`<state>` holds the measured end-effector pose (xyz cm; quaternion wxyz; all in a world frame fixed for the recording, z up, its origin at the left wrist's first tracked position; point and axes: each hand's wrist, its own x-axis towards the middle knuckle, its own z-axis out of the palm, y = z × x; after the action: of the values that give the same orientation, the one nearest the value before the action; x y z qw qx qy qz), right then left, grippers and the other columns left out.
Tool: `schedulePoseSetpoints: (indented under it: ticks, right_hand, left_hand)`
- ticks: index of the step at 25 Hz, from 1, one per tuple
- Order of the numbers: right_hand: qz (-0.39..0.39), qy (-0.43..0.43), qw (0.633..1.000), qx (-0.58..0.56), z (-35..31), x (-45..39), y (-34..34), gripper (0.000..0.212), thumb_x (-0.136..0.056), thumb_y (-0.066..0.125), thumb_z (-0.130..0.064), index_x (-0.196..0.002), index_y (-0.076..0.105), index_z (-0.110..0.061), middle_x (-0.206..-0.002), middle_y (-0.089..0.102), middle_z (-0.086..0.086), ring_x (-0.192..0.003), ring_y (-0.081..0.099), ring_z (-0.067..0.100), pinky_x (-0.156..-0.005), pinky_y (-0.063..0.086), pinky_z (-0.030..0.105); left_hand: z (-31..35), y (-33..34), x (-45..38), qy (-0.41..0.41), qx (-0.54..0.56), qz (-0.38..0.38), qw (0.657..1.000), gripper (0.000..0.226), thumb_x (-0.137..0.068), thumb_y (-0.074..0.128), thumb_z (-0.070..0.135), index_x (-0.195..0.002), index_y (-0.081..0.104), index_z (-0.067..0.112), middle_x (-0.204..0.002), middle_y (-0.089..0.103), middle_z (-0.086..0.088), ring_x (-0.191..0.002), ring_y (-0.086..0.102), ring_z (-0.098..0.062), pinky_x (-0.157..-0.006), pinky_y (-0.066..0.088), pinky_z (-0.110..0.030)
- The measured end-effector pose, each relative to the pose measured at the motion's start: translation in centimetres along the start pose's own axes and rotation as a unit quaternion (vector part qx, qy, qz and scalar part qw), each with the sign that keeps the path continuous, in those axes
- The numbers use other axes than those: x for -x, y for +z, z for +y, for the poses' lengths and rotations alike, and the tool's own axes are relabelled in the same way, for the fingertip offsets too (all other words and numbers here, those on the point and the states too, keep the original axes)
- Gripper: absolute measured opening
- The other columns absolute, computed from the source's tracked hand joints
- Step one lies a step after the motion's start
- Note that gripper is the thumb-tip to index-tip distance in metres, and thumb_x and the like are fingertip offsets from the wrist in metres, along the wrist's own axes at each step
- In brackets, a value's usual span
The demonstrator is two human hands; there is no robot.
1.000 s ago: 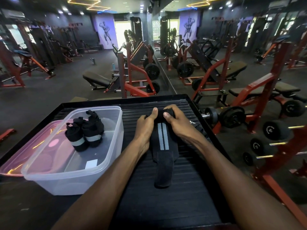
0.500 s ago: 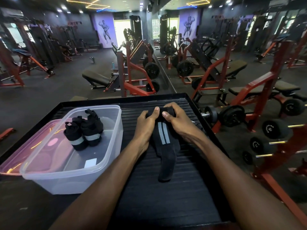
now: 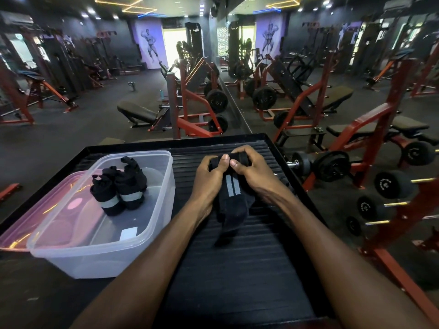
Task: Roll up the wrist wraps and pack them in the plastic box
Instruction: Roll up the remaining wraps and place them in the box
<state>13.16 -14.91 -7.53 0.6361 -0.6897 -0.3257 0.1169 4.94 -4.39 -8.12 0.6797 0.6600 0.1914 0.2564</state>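
Observation:
A black wrist wrap [image 3: 231, 205] with two grey stripes lies on the ribbed black platform [image 3: 237, 269], its far end rolled into a thick bundle. My left hand [image 3: 209, 179] and my right hand [image 3: 254, 172] both grip that rolled end, thumbs side by side on top. The loose tail hangs toward me, a little crumpled. To the left stands a clear plastic box [image 3: 164, 186] holding two rolled black wraps [image 3: 118, 186] with grey bands, upright at its far end.
A pinkish clear lid [image 3: 35, 222] lies under the box's left side. The platform's raised rim [image 3: 280, 153] runs along the right, with a dumbbell rack [image 3: 392, 186] and red benches beyond. Bare ribbed surface lies in front of the wrap.
Both hands have rolled the wrap further toward me. The bundle is thicker, the loose tail is shorter and has pulled away from me.

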Motion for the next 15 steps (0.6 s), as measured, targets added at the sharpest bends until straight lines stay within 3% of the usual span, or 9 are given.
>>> schedulePoseSetpoints:
  ticks: [3, 5, 9, 12, 15]
  right_hand:
    - [-0.011, 0.063, 0.996, -0.060, 0.15, -0.15, 0.32, 0.017, -0.093, 0.065, -0.029, -0.102, 0.061, -0.016, -0.103, 0.070, 0.006, -0.098, 0.067, 0.022, -0.095, 0.051, 0.043]
    - [-0.002, 0.078, 0.997, -0.007, 0.20, -0.16, 0.11, 0.029, -0.095, 0.061, -0.040, -0.105, 0.063, -0.013, -0.107, 0.071, 0.006, -0.103, 0.067, 0.022, -0.095, 0.052, 0.042]
    - [0.024, 0.017, 0.999, 0.031, 0.06, -0.03, -0.20, 0.011, -0.099, 0.058, -0.021, -0.106, 0.061, -0.014, -0.094, 0.063, -0.004, -0.087, 0.060, 0.008, -0.079, 0.049, 0.024]
    - [0.017, 0.017, 1.000, -0.011, 0.36, -0.33, 0.12, 0.006, -0.097, 0.061, -0.015, -0.103, 0.059, -0.017, -0.089, 0.063, -0.002, -0.082, 0.061, 0.010, -0.078, 0.051, 0.027]
    - [0.020, 0.085, 0.994, -0.071, 0.51, -0.43, 0.64, 0.010, -0.097, 0.061, -0.027, -0.098, 0.059, -0.017, -0.090, 0.067, 0.001, -0.079, 0.065, 0.014, -0.075, 0.054, 0.036]
  left_hand:
    - [-0.29, -0.20, -0.21, 0.012, 0.000, 0.015, 1.000, 0.006, -0.095, 0.065, 0.025, -0.101, 0.066, 0.024, -0.100, 0.074, -0.003, -0.098, 0.071, -0.021, -0.088, 0.058, -0.037]
    - [-0.36, -0.15, -0.18, 0.012, -0.011, 0.008, 1.000, 0.009, -0.095, 0.065, 0.020, -0.102, 0.064, 0.025, -0.100, 0.072, -0.003, -0.096, 0.069, -0.020, -0.085, 0.057, -0.034]
    - [-0.23, 0.07, -0.09, -0.028, 0.029, -0.012, 0.999, 0.018, -0.094, 0.067, 0.032, -0.110, 0.064, 0.023, -0.106, 0.074, -0.004, -0.100, 0.071, -0.021, -0.089, 0.058, -0.041]
    - [-0.41, -0.08, -0.34, -0.036, 0.036, 0.000, 0.999, 0.020, -0.094, 0.066, 0.037, -0.107, 0.065, 0.022, -0.104, 0.075, -0.003, -0.100, 0.072, -0.023, -0.089, 0.059, -0.044]
    - [-0.70, -0.19, -0.53, -0.012, 0.034, 0.002, 0.999, 0.004, -0.095, 0.066, 0.024, -0.099, 0.065, 0.024, -0.097, 0.074, -0.004, -0.097, 0.072, -0.027, -0.088, 0.058, -0.045]
